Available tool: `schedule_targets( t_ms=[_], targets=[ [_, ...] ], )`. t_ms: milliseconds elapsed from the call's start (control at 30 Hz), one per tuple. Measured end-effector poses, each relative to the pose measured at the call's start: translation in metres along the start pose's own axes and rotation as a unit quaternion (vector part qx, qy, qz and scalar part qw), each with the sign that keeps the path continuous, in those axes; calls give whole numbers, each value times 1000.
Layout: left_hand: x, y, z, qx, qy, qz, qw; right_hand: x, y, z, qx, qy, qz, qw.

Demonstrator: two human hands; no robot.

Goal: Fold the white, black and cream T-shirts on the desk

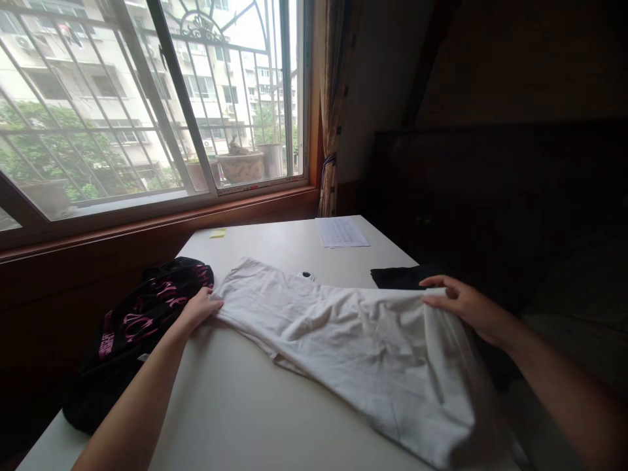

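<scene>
A pair of white trousers (314, 320) lies stretched across the white table, wrinkled, with its narrow end at the left and its wide end at the right. My left hand (200, 307) pinches the narrow end at the table's left side. At the right, my right hand (461, 302) grips the upper corner of the wide end between thumb and fingers. That end is lifted a little, and its cloth hangs down toward the table's right edge. Beside my left forearm lies a black garment with pink lettering (147, 314).
The white table (220, 392) stands below a barred window (196, 98). Printed sheets (342, 232) and a yellow sticky note (217, 233) lie at its far end. A small round white object (306, 276) sits behind the trousers. Folded black cloth (402, 276) lies near my right hand.
</scene>
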State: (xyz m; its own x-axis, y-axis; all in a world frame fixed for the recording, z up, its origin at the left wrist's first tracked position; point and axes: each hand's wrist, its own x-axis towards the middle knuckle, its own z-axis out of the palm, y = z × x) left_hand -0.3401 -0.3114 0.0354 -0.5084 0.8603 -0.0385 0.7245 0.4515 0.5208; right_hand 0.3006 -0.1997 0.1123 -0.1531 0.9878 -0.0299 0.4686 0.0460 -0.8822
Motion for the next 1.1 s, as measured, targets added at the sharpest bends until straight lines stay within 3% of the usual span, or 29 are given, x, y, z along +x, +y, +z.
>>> schedule_targets(
  t_ms=[133, 267, 433, 567, 767, 933, 1100],
  targets=[
    [-49, -16, -13, -32, -34, 1, 999, 50, -1, 2, 40, 34, -5, 999],
    [-104, -40, -22, -59, -35, -33, 997, 91, -8, 23, 8, 29, -60, 998],
    [-167, -71, -28, -84, -44, -91, 991, 123, -23, 60, -16, 13, -126, 992],
    [-205, -82, -28, -70, -15, -105, 992, 139, -18, 78, -7, -11, -88, 996],
    [-227, -83, -25, -67, 8, -126, 990, 150, 13, 80, 26, -73, -22, 997],
    [-225, -74, -31, -53, -5, -113, 992, 165, 42, 71, -56, -36, -46, 997],
    [-224, -66, -34, -102, -33, -111, 988, 187, 63, 59, -143, 24, -68, 987]
  ],
)
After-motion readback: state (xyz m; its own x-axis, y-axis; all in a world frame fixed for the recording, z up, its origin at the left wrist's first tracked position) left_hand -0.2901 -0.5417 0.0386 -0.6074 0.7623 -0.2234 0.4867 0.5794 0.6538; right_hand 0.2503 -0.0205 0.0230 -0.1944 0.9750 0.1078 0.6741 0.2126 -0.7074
